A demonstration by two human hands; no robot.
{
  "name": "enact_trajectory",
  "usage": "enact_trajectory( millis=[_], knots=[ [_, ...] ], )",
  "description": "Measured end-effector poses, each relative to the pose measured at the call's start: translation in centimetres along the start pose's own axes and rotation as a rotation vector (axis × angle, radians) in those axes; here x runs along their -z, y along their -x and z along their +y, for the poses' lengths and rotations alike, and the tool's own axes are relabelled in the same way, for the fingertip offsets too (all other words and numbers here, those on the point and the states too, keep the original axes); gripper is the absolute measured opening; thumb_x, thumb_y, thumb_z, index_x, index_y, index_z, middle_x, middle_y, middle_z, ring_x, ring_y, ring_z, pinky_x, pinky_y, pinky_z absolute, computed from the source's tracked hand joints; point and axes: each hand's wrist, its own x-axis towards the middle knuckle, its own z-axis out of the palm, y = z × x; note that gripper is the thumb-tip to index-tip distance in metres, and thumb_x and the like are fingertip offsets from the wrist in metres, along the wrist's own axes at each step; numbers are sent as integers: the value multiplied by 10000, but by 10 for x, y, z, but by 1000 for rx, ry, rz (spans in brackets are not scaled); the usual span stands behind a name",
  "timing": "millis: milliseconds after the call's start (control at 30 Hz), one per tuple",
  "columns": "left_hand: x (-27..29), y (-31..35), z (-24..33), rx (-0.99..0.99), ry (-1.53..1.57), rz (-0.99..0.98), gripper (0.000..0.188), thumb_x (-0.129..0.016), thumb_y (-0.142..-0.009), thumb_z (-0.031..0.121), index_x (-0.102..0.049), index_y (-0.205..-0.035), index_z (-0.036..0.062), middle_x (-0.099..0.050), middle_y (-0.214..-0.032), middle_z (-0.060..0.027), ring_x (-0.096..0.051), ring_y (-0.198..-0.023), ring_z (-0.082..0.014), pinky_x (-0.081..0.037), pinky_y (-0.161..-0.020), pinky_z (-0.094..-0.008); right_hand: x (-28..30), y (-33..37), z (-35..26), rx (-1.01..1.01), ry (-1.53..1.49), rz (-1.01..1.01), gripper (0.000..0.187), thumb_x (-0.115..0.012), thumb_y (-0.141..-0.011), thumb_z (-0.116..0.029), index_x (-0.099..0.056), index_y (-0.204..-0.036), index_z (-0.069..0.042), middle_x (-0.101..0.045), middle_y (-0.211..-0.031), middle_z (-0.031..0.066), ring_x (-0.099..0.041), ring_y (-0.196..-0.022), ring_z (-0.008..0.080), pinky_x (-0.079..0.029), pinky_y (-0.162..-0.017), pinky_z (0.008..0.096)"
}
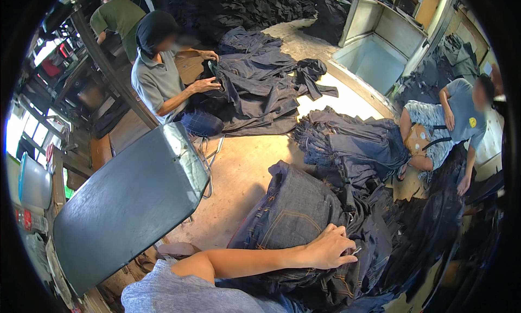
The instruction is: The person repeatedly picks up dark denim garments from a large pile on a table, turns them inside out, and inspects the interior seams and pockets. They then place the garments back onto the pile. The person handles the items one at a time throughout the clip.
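My left arm reaches across from the lower left, and my left hand rests on a heap of dark denim. Its fingers are curled together, and a small pale thing shows at their tips, too small to name. Under and beside the hand lies a pair of dark jeans with orange stitching, one curved seam facing up. More crumpled dark denim lies just past my fingertips. No part of my right hand shows.
A dark slanted board stands at my left. Ahead, a seated person handles a dark garment beside a denim pile. Another person sits at the right near bundled jeans. Someone in green bends over at the back left.
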Motion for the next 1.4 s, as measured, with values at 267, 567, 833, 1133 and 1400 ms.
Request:
enact_trajectory(
  millis=[267, 567, 833, 1133, 1400],
  knots=[
    [0, -1, -1, 18, 15, 62, 398, -781, -1028, 409, -801, -1168, 37, -742, -990, -102, -594, -1094, -264, -397, -1047, -412, -12, -29, -18, 90, 1, -18, 444, -619, -1134, -359, -696, -1228, 68, -723, -1110, 301, -696, -1026, 412, -552, -950, 493],
    [-3, -1, -5, 34, 24, 27, 400, -773, -1030, 434, -793, -1125, 46, -714, -988, -88, -557, -1063, -264, -371, -1005, -403, -16, -47, -13, 150, -16, -9, 449, -649, -1111, -360, -703, -1241, 67, -731, -1129, 299, -701, -1043, 416, -555, -951, 495],
    [-4, -3, -7, 42, 20, 7, 424, -769, -1021, 465, -799, -1108, 50, -694, -897, -117, -552, -1058, -276, -361, -982, -424, -16, -52, -3, 181, 1, 16, 456, -676, -1091, -361, -709, -1251, 65, -737, -1146, 298, -706, -1058, 419, -558, -952, 496],
    [-4, 0, -9, -3, 28, 32, 429, -756, -1040, 467, -789, -1118, 46, -689, -938, -98, -552, -1058, -259, -361, -976, -408, -9, -52, 4, 160, 23, 41, 468, -706, -1069, -361, -717, -1264, 64, -745, -1165, 296, -712, -1075, 423, -561, -953, 498],
    [-5, -1, -11, -16, 43, 35, 413, -769, -1020, 456, -806, -1119, 57, -715, -882, -121, -586, -1053, -299, -374, -975, -435, 15, -52, 29, 159, 84, 57, 481, -733, -1049, -362, -723, -1275, 63, -752, -1182, 294, -717, -1090, 426, -563, -954, 499]
  ],
)
